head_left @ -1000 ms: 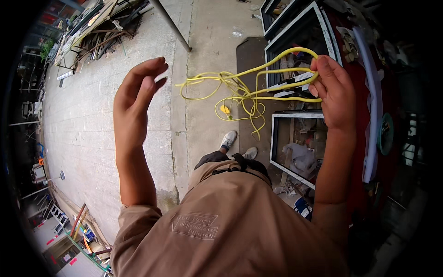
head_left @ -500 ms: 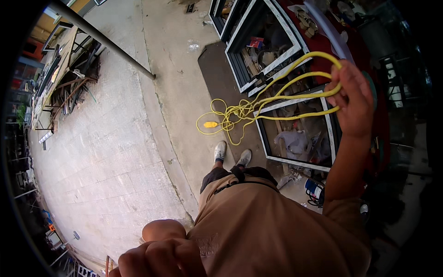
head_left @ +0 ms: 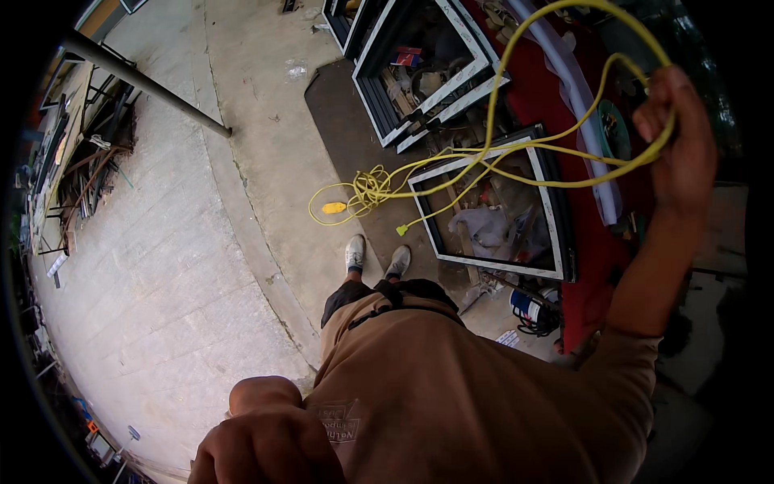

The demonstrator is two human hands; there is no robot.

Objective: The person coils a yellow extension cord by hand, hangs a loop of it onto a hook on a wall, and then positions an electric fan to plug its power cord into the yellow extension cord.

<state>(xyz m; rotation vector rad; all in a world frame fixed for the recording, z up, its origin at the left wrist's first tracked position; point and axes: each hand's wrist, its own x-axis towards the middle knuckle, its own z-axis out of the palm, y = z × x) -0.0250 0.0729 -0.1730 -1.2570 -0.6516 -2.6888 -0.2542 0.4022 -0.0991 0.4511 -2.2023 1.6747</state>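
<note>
Yellow cord (head_left: 564, 185): your right hand (head_left: 677, 133) is holding it raised, apparently spacing its loops (head_left: 491, 109); its tangle (head_left: 371, 189) is lying left of that hand. Your left hand (head_left: 270, 440) is curling, any contents hidden.

The pale floor (head_left: 262, 121) carries a dark sheet (head_left: 345, 109) and clear plastic (head_left: 297, 71).

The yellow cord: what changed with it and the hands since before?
The left hand has pulled back, close to the brown shirt. The right hand has moved farther right, and the yellow cord loops wider. The right hand still holds it; the window frames are still at right.
</note>
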